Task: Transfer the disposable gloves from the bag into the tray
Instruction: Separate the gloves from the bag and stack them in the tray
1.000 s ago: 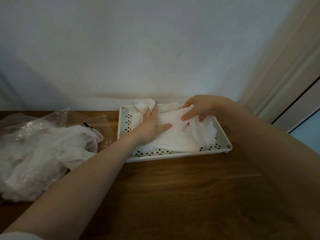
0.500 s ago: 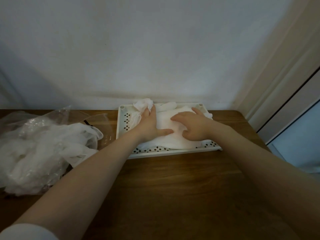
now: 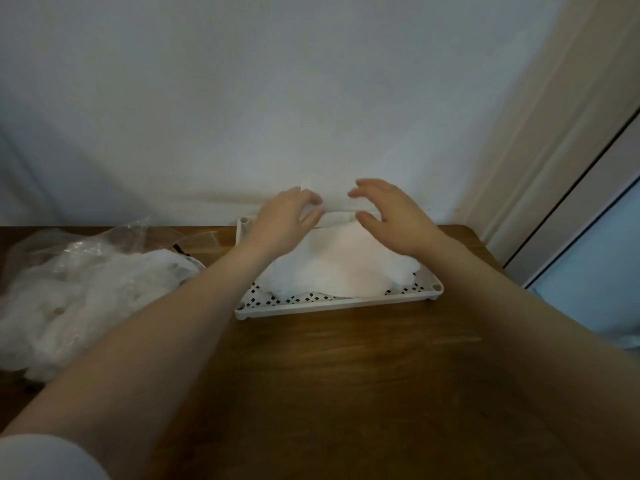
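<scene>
**Two hands lifted over a tray of gloves, more gloves waiting in the bag**

A head-worn camera looks down on a brown wooden table (image 3: 346,375) set against a pale wall. Just above the centre of the frame sits a white perforated tray (image 3: 332,304), holding a loose heap of thin white disposable gloves (image 3: 332,268) that reaches its right edge.

Both hands hover above the far side of the tray. The right hand (image 3: 391,216) is spread, fingers loosely curved, gripping nothing. The left hand (image 3: 287,216) has its fingers bent; a wisp of translucent film shows at its fingertips, but motion blur makes it impossible to tell whether it is pinching that film.

At the left edge of the frame lies a crumpled clear plastic bag (image 3: 69,282), still bulging with white gloves, well apart from the tray.

Judged from here, most of the transfer remains. The risks: the light, clingy film may stick to the fingers and be dragged back out as the hands leave, and the springy heap could slide over the low rim.
</scene>
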Motion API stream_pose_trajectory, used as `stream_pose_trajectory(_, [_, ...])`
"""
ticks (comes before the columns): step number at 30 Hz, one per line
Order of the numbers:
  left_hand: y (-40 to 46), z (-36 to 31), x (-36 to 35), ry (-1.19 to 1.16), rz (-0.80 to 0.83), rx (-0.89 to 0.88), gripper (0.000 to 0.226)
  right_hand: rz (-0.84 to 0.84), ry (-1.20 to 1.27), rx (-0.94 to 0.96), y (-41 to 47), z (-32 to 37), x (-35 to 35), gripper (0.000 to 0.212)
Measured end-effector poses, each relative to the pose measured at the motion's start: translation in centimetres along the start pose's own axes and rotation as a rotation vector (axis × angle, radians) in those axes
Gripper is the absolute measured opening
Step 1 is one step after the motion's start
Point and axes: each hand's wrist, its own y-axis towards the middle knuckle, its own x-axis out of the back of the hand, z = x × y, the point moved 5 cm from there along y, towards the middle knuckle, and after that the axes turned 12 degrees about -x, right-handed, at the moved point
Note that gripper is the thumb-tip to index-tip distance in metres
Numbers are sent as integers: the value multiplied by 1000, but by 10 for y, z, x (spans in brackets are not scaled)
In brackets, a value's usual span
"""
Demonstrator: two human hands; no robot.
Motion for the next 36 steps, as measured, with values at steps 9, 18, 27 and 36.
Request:
stream_pose_trajectory(9, [7, -47, 66, -437, -36, -177, 35, 382, 739, 47, 21, 47, 13, 21])
stream_pose_trajectory(18, [9, -50, 69, -749, -92, -1, 30, 861, 1110, -26, 11, 23, -3, 58])
stream_pose_trajectory(27, [22, -12, 46, -757, -172, 124, 31, 309, 715, -306, 32, -50, 11, 22])
stream_pose_trajectory(36, [16, 1, 34, -203, -35, -119, 9, -306, -63, 193, 11, -25, 24, 10])
